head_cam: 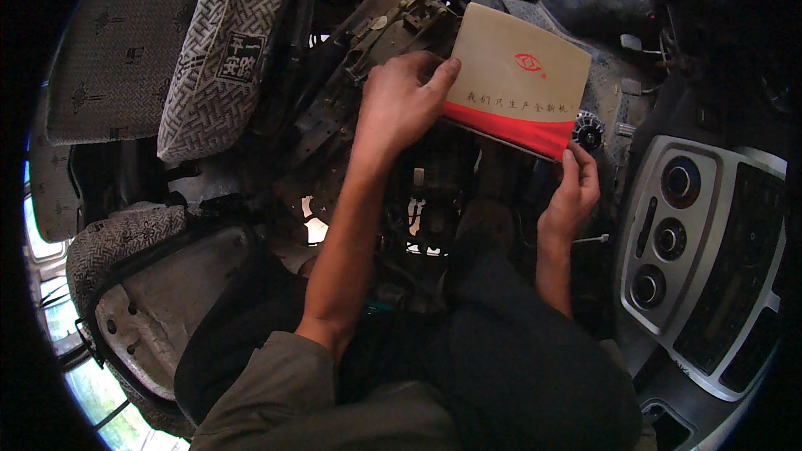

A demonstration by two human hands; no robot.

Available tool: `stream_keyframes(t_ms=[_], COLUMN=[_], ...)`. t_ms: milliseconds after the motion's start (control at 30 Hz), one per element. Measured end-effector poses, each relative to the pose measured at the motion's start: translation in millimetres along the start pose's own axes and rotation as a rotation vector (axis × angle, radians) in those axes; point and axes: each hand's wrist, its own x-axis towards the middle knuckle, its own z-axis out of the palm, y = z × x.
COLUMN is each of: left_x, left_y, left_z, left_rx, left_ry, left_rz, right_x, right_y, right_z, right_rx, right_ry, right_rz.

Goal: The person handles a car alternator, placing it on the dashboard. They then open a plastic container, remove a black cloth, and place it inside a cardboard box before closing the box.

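Observation:
A flat tan cardboard box with a red band, a red logo and printed writing is held up in front of me, tilted. My left hand grips its left edge, with the thumb on the near face and the other fingers partly hidden. At the lower right corner, my right hand pinches the box between thumb and fingers. Behind that corner, a round metal part with fins, apparently an alternator, is partly covered by the box. Whether the box holds anything cannot be seen.
The open engine bay of a vehicle cab lies below my arms. Left are a patterned seat cushion and a tipped seat base. A dashboard panel with knobs stands at right, with pedals beyond it.

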Motion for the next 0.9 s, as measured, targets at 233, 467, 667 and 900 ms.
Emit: stream_keyframes(t_ms=[233,467,667,900], left_x=[3.3,2.8,3.3,2.2], left_y=[-8.6,-7.3,-7.2,-6.9], left_z=[1.6,1.5,-1.4,-0.3], left_rx=[-0.094,-0.078,-0.091,-0.116], left_ry=[-0.026,-0.025,-0.03,-0.019], left_rz=[-0.056,-0.036,-0.032,-0.032], right_x=[-0.9,-1.2,-0.8,0.6], right_y=[-7.8,-9.3,-8.6,-5.7], right_z=[2.6,3.8,4.4,2.2], right_rx=[-0.017,-0.008,0.012,0.019], right_ry=[-0.002,0.01,-0.003,-0.019], right_rz=[0.009,0.013,0.014,0.031])
